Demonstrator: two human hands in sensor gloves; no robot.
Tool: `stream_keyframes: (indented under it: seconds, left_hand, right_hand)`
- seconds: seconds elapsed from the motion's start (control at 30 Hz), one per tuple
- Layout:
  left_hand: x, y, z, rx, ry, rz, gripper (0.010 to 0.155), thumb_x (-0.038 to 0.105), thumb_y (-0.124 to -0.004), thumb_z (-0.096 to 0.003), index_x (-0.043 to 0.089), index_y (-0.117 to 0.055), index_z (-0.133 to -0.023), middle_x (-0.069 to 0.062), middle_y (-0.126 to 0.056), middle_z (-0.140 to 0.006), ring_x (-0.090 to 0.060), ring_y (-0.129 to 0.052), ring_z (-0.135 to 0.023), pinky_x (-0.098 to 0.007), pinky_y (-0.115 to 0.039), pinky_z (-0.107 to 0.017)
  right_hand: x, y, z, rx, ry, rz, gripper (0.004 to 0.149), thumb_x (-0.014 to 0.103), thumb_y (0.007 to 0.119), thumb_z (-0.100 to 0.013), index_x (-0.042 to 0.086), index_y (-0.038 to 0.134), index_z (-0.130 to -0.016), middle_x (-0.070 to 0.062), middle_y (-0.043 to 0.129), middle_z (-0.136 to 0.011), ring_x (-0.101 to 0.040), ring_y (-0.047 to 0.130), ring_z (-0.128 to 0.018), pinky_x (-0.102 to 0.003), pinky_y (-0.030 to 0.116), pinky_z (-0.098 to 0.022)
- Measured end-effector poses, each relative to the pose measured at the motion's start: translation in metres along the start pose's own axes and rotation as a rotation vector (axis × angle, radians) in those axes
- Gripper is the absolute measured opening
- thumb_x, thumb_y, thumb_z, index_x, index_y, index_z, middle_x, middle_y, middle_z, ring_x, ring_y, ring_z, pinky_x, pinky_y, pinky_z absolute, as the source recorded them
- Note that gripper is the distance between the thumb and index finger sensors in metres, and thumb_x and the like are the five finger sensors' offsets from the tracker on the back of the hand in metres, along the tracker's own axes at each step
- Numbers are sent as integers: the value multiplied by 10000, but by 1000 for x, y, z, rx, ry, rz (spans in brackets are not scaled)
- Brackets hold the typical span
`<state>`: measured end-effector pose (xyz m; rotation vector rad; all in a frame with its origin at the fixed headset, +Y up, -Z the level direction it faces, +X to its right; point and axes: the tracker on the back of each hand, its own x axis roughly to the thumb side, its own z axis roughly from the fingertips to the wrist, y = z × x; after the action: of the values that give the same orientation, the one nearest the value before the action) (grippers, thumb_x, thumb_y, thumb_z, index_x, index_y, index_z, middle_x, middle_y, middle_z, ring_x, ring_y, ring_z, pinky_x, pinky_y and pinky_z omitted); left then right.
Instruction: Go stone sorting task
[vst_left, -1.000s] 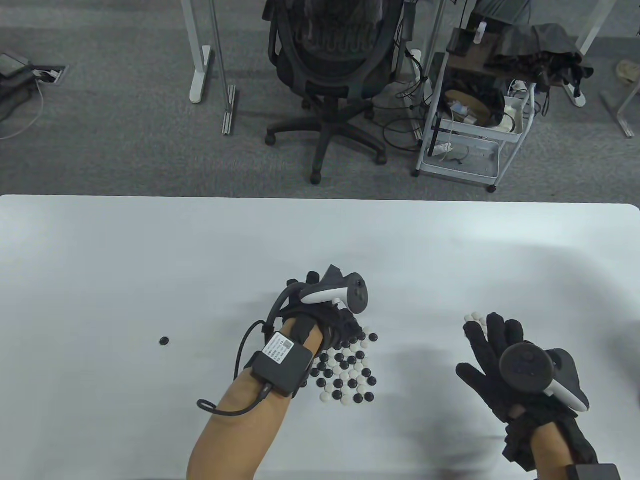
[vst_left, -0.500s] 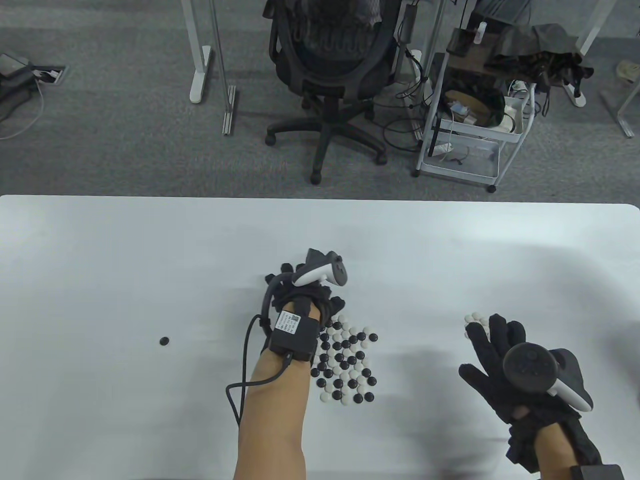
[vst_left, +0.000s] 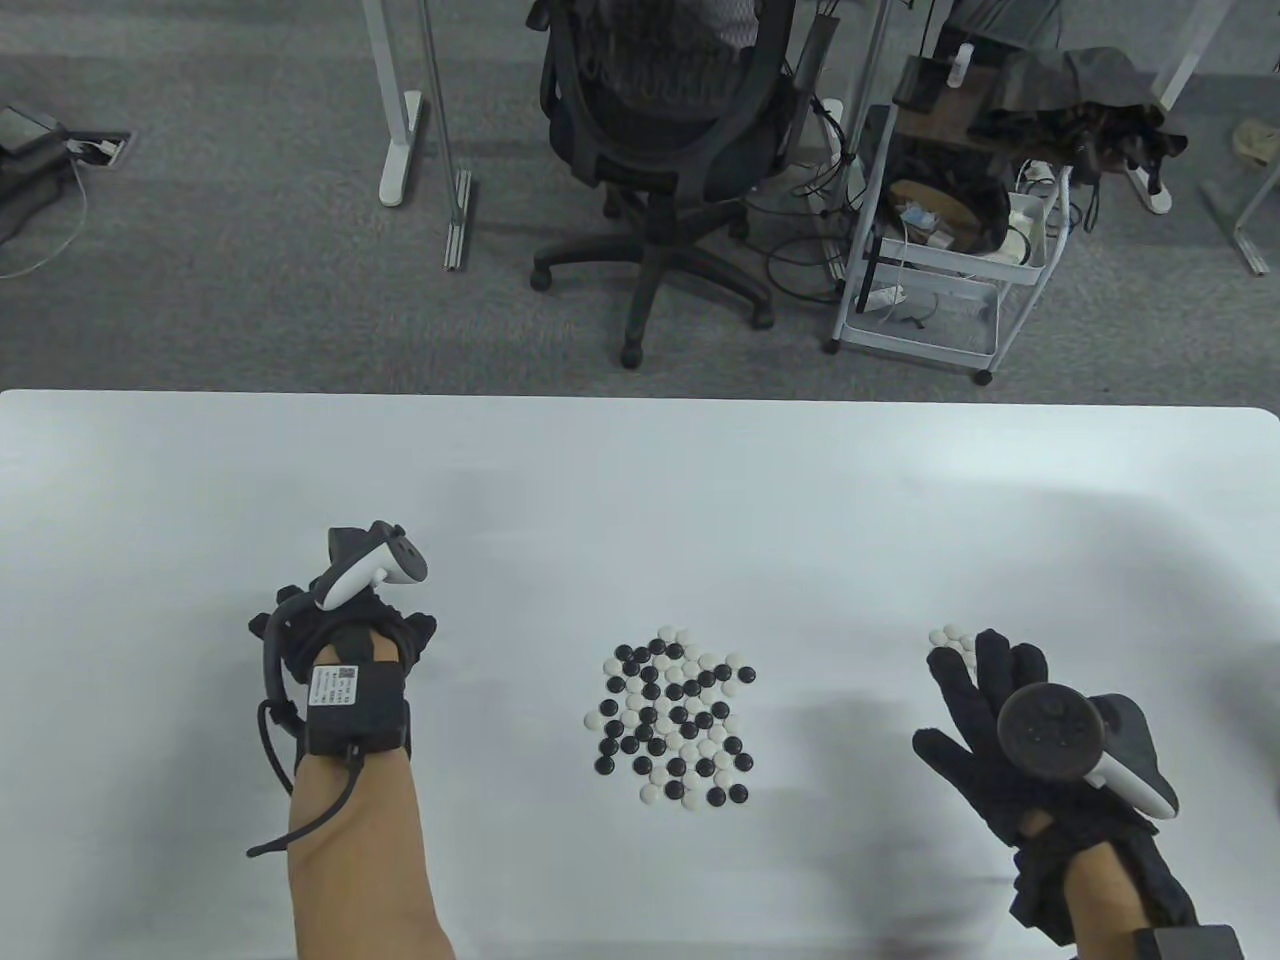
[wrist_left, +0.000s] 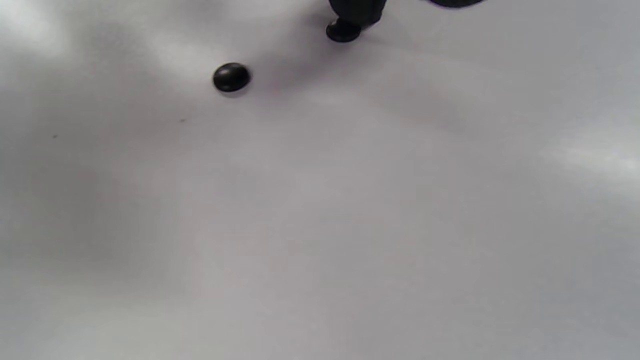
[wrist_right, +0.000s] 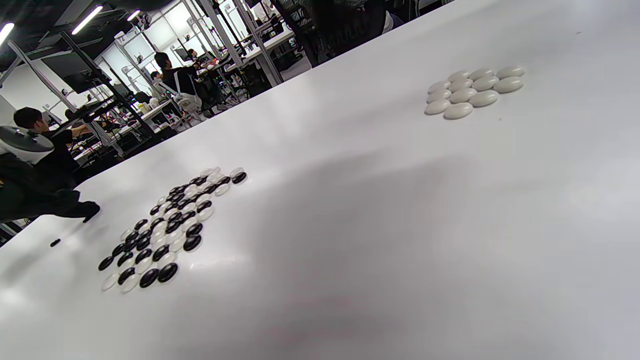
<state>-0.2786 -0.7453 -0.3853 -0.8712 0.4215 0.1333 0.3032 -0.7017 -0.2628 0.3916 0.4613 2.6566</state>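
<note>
Table view: the mixed pile of black and white stones lies at mid-table, near edge. The left hand is well left of it, knuckles up, fingers hidden beneath the glove and tracker. The right hand hovers at far right, fingers spread and straight, holding nothing, its tips over the white group.

Left wrist view: a fingertip at the top edge is on or just above a black stone; whether it is pinched or merely touched cannot be told. A second black stone lies apart, to its left.

Right wrist view: the white group sits tidy at far right, well apart from the pile. The hand itself is not visible.

Risk, as judged: the stones are smooth and domed, so one let go carelessly could skid away from its neighbour. The right hand hangs close over the white group; a low sweep toward the pile could scatter it.
</note>
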Motion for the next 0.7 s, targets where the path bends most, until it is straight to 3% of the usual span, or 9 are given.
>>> stream_keyframes:
  seconds: [0.23, 0.4, 0.5, 0.57, 0.7]
  left_hand:
    - [-25, -4, 4, -8, 44, 15, 689, 488, -395, -554, 238, -413, -1196, -300, 126, -1131, -585, 147, -949, -839, -1, -581]
    - [-26, -3, 9, -5, 33, 9, 704, 488, -402, -554, 220, -427, -1204, -303, 131, -1127, -587, 151, -945, -838, 4, -576]
    - [-6, 5, 21, 47, -37, -16, 698, 491, -410, -559, 222, -404, -1203, -309, 138, -1125, -587, 159, -941, -839, 7, -576]
    - [21, 9, 35, 72, -152, -42, 691, 493, -420, -564, 225, -439, -1201, -314, 121, -1136, -592, 153, -940, -840, 2, -574]
    - [98, 6, 69, 29, -510, -107, 693, 503, -431, -569, 208, -621, -1166, -328, -24, -1193, -615, 57, -974, -847, -58, -584]
  right_hand:
    - [0, 1, 0, 15, 6, -3, 791, 540, 463, -560, 112, 133, -1139, -329, -86, -1059, -599, -98, -879, -828, 96, -557]
    - [2, 1, -1, 15, -1, -5, 792, 539, 463, -560, 110, 132, -1138, -330, -86, -1058, -599, -98, -878, -828, 96, -557]
    - [3, 1, 0, 13, -8, -3, 792, 540, 462, -561, 112, 130, -1139, -330, -88, -1058, -599, -98, -879, -829, 96, -557]
    - [3, 1, -1, 15, -8, -3, 792, 539, 463, -561, 110, 133, -1138, -330, -86, -1058, -600, -98, -879, -828, 96, -557]
    - [3, 2, -1, 20, -1, -4, 792, 539, 463, -561, 111, 131, -1138, -331, -85, -1058, -599, -97, -879, -828, 97, -558]
